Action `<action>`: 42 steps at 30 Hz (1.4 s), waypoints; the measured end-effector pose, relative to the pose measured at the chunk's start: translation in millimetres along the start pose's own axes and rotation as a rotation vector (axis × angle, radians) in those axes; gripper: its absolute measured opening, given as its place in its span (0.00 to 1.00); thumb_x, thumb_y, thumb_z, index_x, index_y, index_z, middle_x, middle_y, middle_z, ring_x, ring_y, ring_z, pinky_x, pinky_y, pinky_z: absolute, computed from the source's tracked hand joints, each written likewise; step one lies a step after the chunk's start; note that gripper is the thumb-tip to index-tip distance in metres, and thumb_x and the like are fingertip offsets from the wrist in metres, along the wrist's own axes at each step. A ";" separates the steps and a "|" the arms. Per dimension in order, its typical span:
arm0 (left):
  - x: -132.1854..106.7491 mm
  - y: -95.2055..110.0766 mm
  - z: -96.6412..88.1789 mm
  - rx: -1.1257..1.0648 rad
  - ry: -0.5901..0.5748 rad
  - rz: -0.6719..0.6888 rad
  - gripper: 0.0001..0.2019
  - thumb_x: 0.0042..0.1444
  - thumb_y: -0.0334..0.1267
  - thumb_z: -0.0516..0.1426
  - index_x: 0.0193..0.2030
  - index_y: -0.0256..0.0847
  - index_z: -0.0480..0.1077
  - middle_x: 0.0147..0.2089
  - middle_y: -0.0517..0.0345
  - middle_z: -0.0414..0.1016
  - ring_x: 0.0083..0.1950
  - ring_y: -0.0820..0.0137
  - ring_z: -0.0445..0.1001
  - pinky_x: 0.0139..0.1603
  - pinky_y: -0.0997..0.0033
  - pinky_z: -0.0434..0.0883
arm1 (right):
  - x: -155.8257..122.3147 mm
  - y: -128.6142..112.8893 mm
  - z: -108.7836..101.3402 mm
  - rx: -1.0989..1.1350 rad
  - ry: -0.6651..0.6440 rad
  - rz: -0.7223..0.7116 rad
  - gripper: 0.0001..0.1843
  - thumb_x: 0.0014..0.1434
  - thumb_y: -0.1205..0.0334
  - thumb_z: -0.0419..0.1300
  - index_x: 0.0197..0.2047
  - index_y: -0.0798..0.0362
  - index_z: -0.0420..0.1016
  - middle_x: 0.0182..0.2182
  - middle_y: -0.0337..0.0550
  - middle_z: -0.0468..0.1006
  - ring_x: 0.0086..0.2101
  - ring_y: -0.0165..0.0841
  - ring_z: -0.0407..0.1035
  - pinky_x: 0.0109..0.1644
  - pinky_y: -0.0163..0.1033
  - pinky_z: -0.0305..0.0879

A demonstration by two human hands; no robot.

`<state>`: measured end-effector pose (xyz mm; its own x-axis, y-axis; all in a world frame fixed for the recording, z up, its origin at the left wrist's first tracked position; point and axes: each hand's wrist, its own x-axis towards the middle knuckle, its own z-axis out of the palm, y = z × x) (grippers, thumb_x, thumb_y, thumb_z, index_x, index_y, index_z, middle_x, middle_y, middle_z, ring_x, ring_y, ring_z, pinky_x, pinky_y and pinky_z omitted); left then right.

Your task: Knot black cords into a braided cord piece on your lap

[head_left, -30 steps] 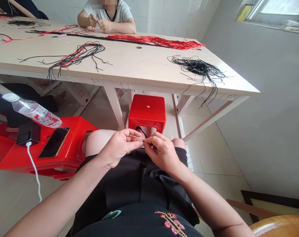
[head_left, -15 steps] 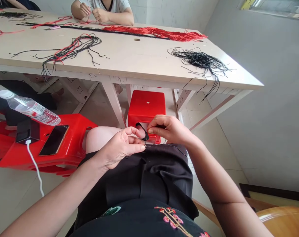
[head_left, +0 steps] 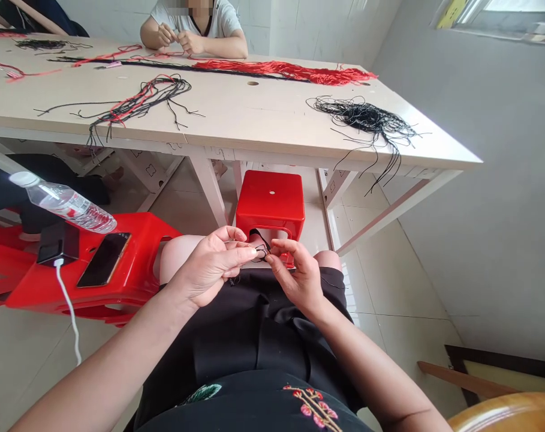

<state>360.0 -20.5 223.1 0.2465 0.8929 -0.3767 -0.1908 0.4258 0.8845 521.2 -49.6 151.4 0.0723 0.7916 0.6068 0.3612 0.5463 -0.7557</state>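
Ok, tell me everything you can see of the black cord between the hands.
The black cord is thin and string-like, bent into small loose loops in midair near the lap. The left hand pinches it between thumb and forefinger; the right hand meets its other side, grip unclear. It is too fine to tell whether any knot is tied.

It looks like a handicraft workroom: beyond the bare left hand (head_left: 213,261) and bare right hand (head_left: 301,276), a long, pale, wood-topped table (head_left: 263,123) bears a tangled thin black cord bundle (head_left: 364,115) and a long bright-red cord hank (head_left: 281,71); farther off, a person in a white short-sleeved top (head_left: 229,21) works across it. A square red plastic stool (head_left: 270,207) stands just past the grip.
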 end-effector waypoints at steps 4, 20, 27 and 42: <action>-1.5 2.1 -0.5 0.008 -0.001 0.038 0.17 0.38 0.31 0.67 0.31 0.39 0.63 0.27 0.58 0.76 0.22 0.80 0.66 0.17 0.83 0.49 | 4.2 -7.7 -3.1 -0.087 -0.047 -0.036 0.05 0.59 0.68 0.56 0.37 0.51 0.71 0.28 0.41 0.75 0.31 0.30 0.70 0.35 0.37 0.69; -7.6 -5.8 9.1 0.140 -0.143 0.026 0.13 0.38 0.29 0.67 0.28 0.38 0.66 0.25 0.65 0.71 0.24 0.82 0.66 0.21 0.83 0.58 | 40.0 -21.5 -28.0 0.258 -0.290 0.200 0.03 0.58 0.62 0.60 0.34 0.51 0.71 0.30 0.39 0.74 0.31 0.27 0.69 0.35 0.34 0.68; -1.9 -6.2 7.9 0.011 -0.010 0.068 0.15 0.39 0.30 0.66 0.30 0.39 0.64 0.29 0.63 0.73 0.25 0.81 0.66 0.17 0.85 0.54 | 22.4 -11.2 -4.6 0.835 -0.218 0.739 0.15 0.45 0.55 0.69 0.30 0.54 0.70 0.25 0.35 0.73 0.25 0.24 0.67 0.32 0.33 0.66; 4.8 -19.2 10.9 -0.024 0.137 0.162 0.14 0.40 0.30 0.66 0.30 0.37 0.64 0.25 0.65 0.71 0.20 0.84 0.64 0.20 0.84 0.61 | 10.1 -16.9 7.8 1.070 -0.059 0.849 0.09 0.48 0.58 0.67 0.31 0.53 0.79 0.29 0.40 0.78 0.27 0.25 0.69 0.29 0.30 0.63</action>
<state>375.2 -26.0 207.3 0.0794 0.9607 -0.2660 -0.2407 0.2774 0.9301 508.6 -48.7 168.4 -0.1402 0.9821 -0.1258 -0.6649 -0.1876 -0.7230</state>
